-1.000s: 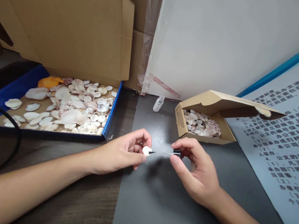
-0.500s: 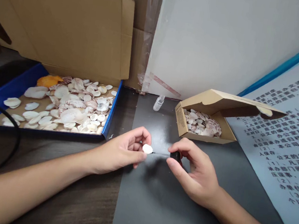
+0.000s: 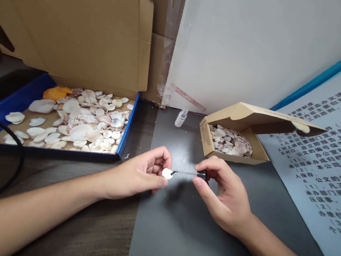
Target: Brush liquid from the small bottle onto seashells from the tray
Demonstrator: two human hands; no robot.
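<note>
Between the thumb and fingers of my left hand (image 3: 145,172) is a small white seashell (image 3: 167,173), held above the grey mat. My right hand (image 3: 223,191) pinches the black cap of a brush applicator (image 3: 201,175). Its thin clear stem points left, and the dark brush tip lies against the shell's right side. Behind the hands, a small clear glass bottle (image 3: 180,118) with a pale label stands uncapped on the mat.
A blue-edged cardboard box (image 3: 123,139) full of loose shells lies open at the left. At the right stands a smaller cardboard box (image 3: 207,140) with shells, its lid raised. A black cable (image 3: 20,164) curves at far left; a printed sheet (image 3: 321,178) lies far right.
The brush tip has moved from the shell's right edge onto its face. My right hand has shifted slightly right and up, while my left hand has barely moved.
</note>
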